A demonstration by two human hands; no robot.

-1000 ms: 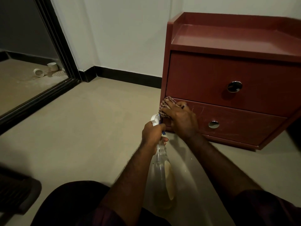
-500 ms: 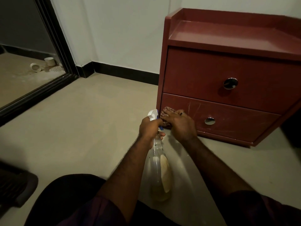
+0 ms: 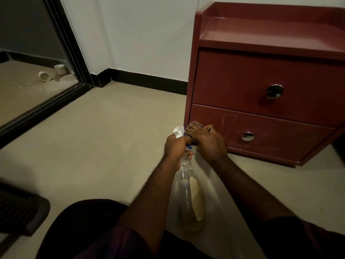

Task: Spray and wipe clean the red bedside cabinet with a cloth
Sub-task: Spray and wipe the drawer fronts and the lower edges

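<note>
Right hand (image 3: 207, 143): fingers bent over a bunched cloth (image 3: 194, 126), gripping it and pressing it against the front of the red bedside cabinet (image 3: 261, 34). Contact is at the left end of the cabinet's lower drawer (image 3: 280, 131), close to the cabinet's bottom left corner. Patterned cloth edge shows above the fingertips. A dark ring (image 3: 210, 129) on one finger.

Left hand (image 3: 175, 149): just left of the right hand, touching or nearly so, clenched round the neck of a clear spray bottle (image 3: 187, 191). White nozzle (image 3: 178, 130) points toward the cabinet's left front edge. Bottle body hangs back from the cabinet toward the person; pale liquid low inside.

Lower drawer: pale scratch marks (image 3: 230, 122) right of the cloth, round metal pull (image 3: 247, 136) further right. Upper drawer (image 3: 233, 81) above it, larger round pull (image 3: 274, 91). Cabinet top has a raised lip.

Cabinet stands on a beige floor (image 3: 102, 137), back toward a white wall with black skirting (image 3: 149, 81). Well left of the cabinet, a dark-framed pane (image 3: 61, 43), mirror or glass, cannot tell; white pipe pieces (image 3: 44, 75) show in it. Dark-clothed knees nearest the camera.
</note>
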